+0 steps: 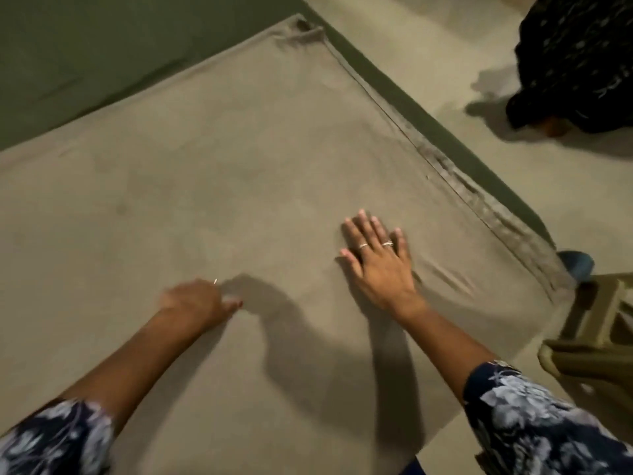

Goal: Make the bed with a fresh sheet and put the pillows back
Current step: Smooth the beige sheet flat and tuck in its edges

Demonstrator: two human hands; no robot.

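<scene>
A beige sheet (219, 173) lies spread flat over a low mattress and fills most of the head view. Its far corner (305, 29) is bunched, and its right edge runs wrinkled along a dark green strip (428, 108). My right hand (380, 262) rests palm down on the sheet with fingers spread, rings on two fingers. My left hand (198, 299) is blurred, low over the sheet to the left, fingers loosely curled, nothing visibly in it. Small creases (452, 275) show just right of my right hand. No pillows are in view.
A dark patterned cloth heap (575, 63) lies on the floor at the upper right. A beige plastic stool (596, 330) stands at the right edge beside the mattress, with a blue object (579, 265) behind it. A dark green wall (102, 46) runs along the far left.
</scene>
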